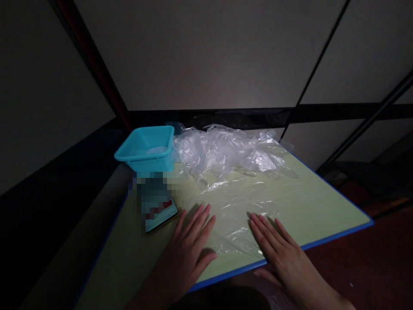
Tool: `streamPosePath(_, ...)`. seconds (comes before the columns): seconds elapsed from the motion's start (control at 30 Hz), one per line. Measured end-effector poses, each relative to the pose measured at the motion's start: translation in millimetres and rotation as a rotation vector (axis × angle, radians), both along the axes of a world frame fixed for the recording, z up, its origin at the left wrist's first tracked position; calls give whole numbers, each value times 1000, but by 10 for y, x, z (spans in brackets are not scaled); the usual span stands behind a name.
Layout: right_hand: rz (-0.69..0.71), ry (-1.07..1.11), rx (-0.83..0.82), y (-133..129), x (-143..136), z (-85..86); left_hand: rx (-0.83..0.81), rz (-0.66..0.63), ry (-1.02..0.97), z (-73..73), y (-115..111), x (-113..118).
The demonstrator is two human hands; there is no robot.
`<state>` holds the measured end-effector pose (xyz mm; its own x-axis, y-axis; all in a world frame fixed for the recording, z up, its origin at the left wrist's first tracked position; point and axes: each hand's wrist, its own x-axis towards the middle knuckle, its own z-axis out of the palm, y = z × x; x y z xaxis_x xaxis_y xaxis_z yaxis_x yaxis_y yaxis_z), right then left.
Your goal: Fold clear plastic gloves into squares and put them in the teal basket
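Observation:
A clear plastic bag [237, 215] lies spread flat on the pale yellow-green tabletop, its surface lightly wrinkled. My left hand [189, 249] rests palm down at the bag's left side, fingers stretched out. On the right side of the bag, near the table's front edge, my right hand [279, 249] also lies palm down with fingers extended and the thumb below the edge. Neither hand grips anything. Behind the flat bag sits a crumpled heap of clear plastic bags [222, 148]. To the left of my left hand is a phone-like flat device [161, 217], partly blurred out.
A turquoise plastic basket [148, 165] stands at the table's back left with something whitish inside. The table [325, 206] has a blue edge strip. Pale panels [213, 56] rise behind it. Dark furniture [377, 176] stands at the right, over a reddish floor.

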<state>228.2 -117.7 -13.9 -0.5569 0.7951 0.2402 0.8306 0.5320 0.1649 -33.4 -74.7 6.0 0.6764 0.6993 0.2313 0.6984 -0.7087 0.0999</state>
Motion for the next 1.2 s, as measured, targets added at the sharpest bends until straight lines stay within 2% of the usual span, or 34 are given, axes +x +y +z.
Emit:
streamPosePath(0.13,-8,-19,20,-1,-2,-31,20,15,-31,53,-189,399)
streamPosePath(0.27,19,-15,88,12,8,-76,-90,-33,-64,-27,-355,912)
streamPosePath(0.33,44,-8,120,20,16,-90,-121,-2,-55,-93,-389,1059)
streamPosePath(0.4,53,-2,124,25,25,-96,-124,11,-38,-141,-396,1094)
streamPosePath(0.63,28,10,92,8,41,-102,-166,-19,-10,-134,-340,743)
streamPosePath(0.97,-16,-24,21,-11,29,-46,-155,109,18,-79,-278,220)
streamPosePath(1.2,-8,-19,38,-14,25,-48,-174,129,55,-115,-273,71)
